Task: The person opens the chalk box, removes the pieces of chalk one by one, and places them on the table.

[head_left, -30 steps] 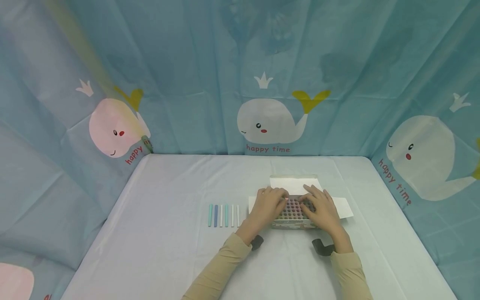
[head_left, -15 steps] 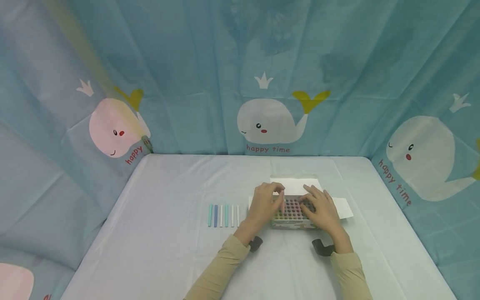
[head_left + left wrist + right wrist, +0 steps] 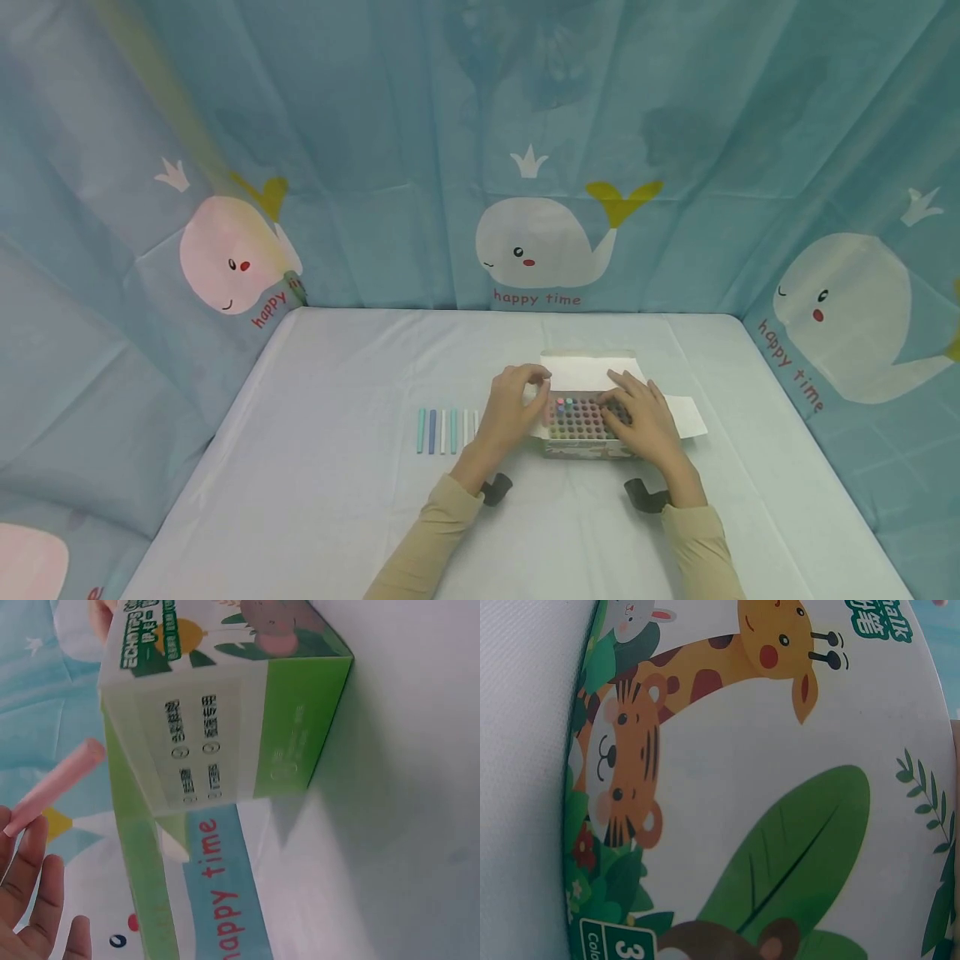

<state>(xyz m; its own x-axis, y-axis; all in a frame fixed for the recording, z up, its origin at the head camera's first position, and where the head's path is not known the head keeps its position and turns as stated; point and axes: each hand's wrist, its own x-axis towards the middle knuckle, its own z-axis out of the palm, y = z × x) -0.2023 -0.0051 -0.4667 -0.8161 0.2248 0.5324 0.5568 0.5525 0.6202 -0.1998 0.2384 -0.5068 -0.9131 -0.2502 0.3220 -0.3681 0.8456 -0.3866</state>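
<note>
- Nearest stood the box [image 3: 588, 449], its giraffe [image 3: 776, 645] and tiger [image 3: 630, 761] clear only from the right wrist.
- The right hand [image 3: 642, 421] lay loosely over the box's right end.
- The left hand [image 3: 510, 408] pinched pink chalk [image 3: 60, 781] near the left end, plainest in the left wrist view.

Whale-print blue curtains [image 3: 390, 250], white tabletop [image 3: 337, 367]

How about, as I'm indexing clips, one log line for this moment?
left hand: pinches pink chalk | right hand: at open box | chalk row: on table
</note>
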